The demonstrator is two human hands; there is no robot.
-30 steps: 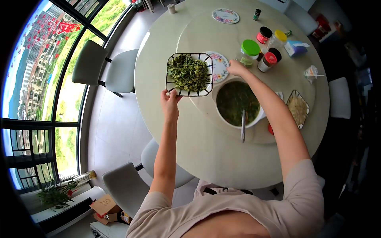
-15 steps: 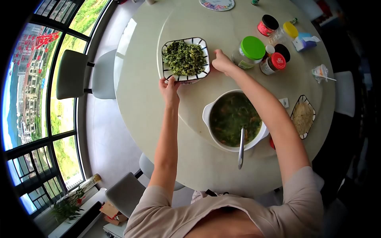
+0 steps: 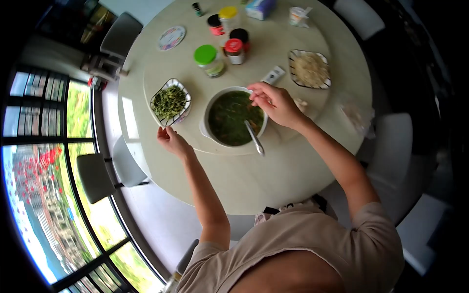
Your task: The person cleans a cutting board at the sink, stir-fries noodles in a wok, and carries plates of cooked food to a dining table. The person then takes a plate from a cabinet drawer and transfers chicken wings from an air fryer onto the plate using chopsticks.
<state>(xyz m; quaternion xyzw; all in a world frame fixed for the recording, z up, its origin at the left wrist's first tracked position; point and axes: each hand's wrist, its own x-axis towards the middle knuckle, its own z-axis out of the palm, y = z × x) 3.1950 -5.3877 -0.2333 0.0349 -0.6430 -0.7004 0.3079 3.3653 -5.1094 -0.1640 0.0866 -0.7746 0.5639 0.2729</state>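
Observation:
A square white dish with dark lines holds chopped green vegetables at the left of the table. My left hand is just in front of its near edge, fingers loosely bent and apart, with nothing visible in them. Whether the fingertips still touch the dish, I cannot tell. Over the right rim of a white two-handled pot hovers my right hand, empty, its fingers loosely curled with gaps between them. Green soup fills the pot, and a metal spoon leans out over the near rim.
A green-lidded jar, a red-lidded jar and several other jars stand behind the pot. A dish of pale shredded food is at the right. Farther back are a tissue pack and a floral mat. A grey chair stands left.
My left hand has loosened from the dish of greens. My right hand has drawn back from beside that dish to the pot's right rim. The view has turned toward the right.

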